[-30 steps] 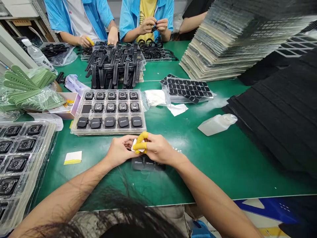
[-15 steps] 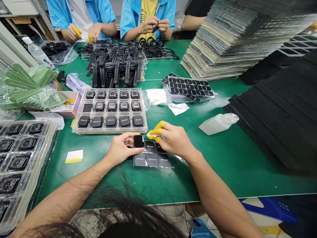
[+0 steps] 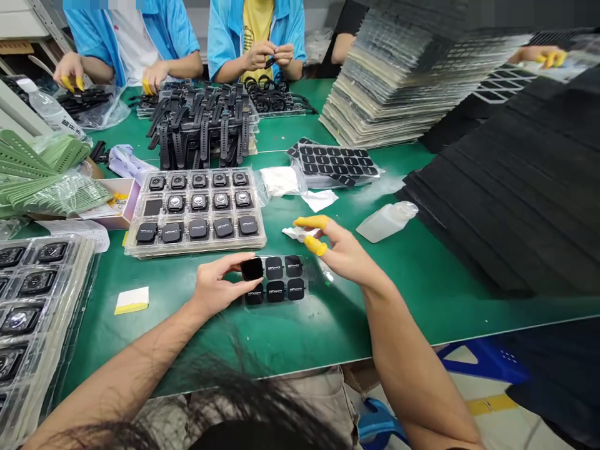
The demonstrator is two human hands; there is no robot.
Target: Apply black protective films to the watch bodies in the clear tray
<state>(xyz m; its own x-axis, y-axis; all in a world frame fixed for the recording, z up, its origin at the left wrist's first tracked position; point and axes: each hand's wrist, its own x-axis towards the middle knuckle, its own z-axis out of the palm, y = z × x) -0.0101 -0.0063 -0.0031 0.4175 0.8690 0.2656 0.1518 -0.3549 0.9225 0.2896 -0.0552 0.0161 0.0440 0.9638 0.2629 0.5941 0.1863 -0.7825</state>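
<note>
My left hand (image 3: 216, 287) grips a small black watch body (image 3: 252, 269) by its edges, just above the green table (image 3: 403, 294). Right of it lies a clear sheet of black screen films (image 3: 280, 281). My right hand (image 3: 338, 249), with yellow finger cots on thumb and forefinger, pinches a small white wipe (image 3: 296, 233) above that sheet. A clear tray of watch bodies (image 3: 195, 211) stands just beyond my hands.
A white squeeze bottle (image 3: 387, 221) lies right of my hand. Stacked trays (image 3: 28, 300) stand at the left, black foam sheets (image 3: 515, 187) at the right, tall tray stacks (image 3: 403, 81) behind. Other people's hands work on black straps (image 3: 206, 122) across the table. A yellow-white pad (image 3: 132, 300) lies near left.
My right hand has lifted away from the watch body with the wipe, moving right and up. The left hand keeps the watch body, now uncovered. The view has shifted left.
</note>
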